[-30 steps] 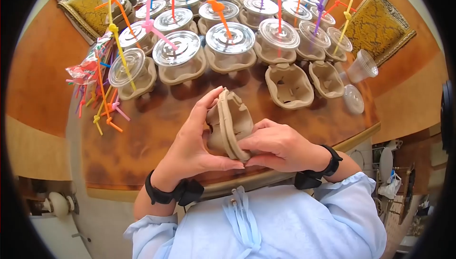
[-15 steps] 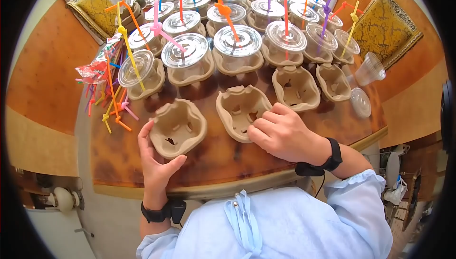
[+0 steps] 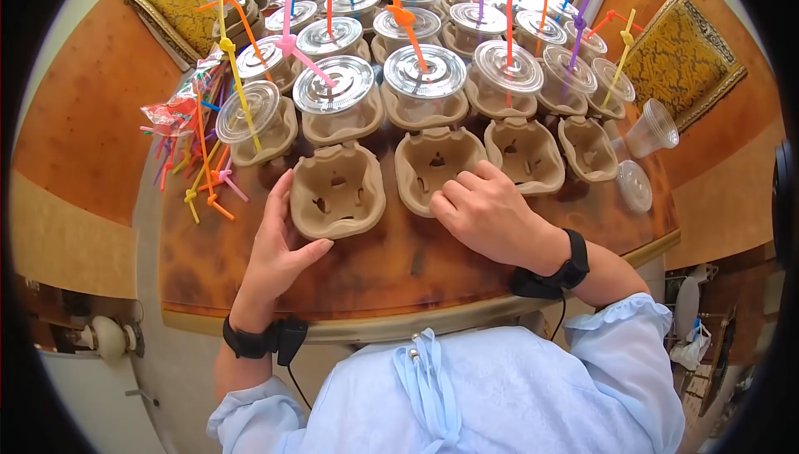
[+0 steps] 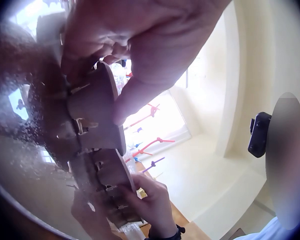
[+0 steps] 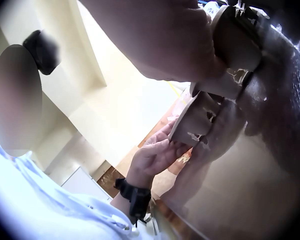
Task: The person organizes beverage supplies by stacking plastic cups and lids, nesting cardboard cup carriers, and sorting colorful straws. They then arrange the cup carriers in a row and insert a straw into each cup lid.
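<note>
An empty pulp cup holder stands on the table with my left hand round its left side, fingers along the edge and thumb at the front rim. To its right, my right hand pinches the front right rim of a second empty holder; its fingertips are partly hidden. The left wrist view shows my left thumb over the rim of its holder. In the right wrist view my right hand covers part of its holder, and the left hand touches the other.
Behind stand rows of lidded clear cups in holders, with knotted straws. Two more empty holders are at the right, beside a tipped cup and a loose lid. Loose straws lie at the left.
The holders, earlier together in both hands, were separated and set side by side. Since then both have moved back towards the cup rows, the left one also rightwards, with the hands on them.
</note>
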Demonstrator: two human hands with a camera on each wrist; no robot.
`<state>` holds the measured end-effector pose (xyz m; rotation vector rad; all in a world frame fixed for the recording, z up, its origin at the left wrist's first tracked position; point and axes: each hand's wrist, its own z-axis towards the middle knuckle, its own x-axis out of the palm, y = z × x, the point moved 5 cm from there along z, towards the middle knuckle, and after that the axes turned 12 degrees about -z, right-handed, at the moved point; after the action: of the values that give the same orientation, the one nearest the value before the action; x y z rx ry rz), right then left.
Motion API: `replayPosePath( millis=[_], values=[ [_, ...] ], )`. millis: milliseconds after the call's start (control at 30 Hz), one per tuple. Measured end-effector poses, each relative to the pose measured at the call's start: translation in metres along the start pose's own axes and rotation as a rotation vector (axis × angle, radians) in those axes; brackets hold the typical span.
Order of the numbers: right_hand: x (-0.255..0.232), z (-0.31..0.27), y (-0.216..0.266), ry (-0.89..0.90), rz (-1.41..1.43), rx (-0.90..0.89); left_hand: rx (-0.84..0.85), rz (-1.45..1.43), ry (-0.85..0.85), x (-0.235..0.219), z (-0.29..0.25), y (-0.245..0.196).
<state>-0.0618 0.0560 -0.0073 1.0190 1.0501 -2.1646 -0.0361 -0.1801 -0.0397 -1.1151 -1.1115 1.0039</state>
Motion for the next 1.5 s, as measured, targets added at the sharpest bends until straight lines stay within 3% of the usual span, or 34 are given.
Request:
replayPosePath(
  millis=[267,500,600,667,867,967,1067,1233,1367,1467,1500],
  values=[
    [0.001,-0.004,-0.002,-0.019,0.049,0.049,0.022,0.034,-0.047,0.011,0.007,0.004],
    [-0.054,-0.046,-0.039,-0.284,0.124,0.234,0.113,0.011,-0.103,0.024,0.000,0.002],
    [-0.078,-0.105,-0.086,-0.330,-0.101,0.530,0.149,0.058,-0.222,0.006,-0.014,0.007],
    [-0.079,-0.155,-0.113,-0.203,-0.215,0.862,0.184,0.097,-0.316,-0.004,-0.020,0.005],
    [-0.033,-0.275,-0.160,0.228,-0.129,1.318,0.379,0.150,-0.422,0.013,-0.017,-0.029],
    [-0.017,-0.279,-0.171,0.254,-0.028,1.382,0.387,0.058,-0.217,0.033,-0.013,-0.035],
    [0.006,-0.284,-0.181,0.385,0.182,1.321,0.334,0.026,0.106,0.090,0.002,-0.044],
    [0.011,-0.286,-0.176,0.467,0.132,1.305,0.189,0.170,0.520,0.157,0.021,-0.029],
    [-0.003,-0.283,-0.173,0.434,0.023,1.345,0.177,0.180,0.567,0.163,0.026,-0.009],
    [-0.023,-0.276,-0.186,-0.052,-0.171,1.251,0.122,0.130,0.515,0.156,0.026,-0.001],
    [-0.027,-0.274,-0.195,-0.085,-0.217,1.258,0.110,0.114,0.506,0.155,0.027,-0.001]
  ],
)
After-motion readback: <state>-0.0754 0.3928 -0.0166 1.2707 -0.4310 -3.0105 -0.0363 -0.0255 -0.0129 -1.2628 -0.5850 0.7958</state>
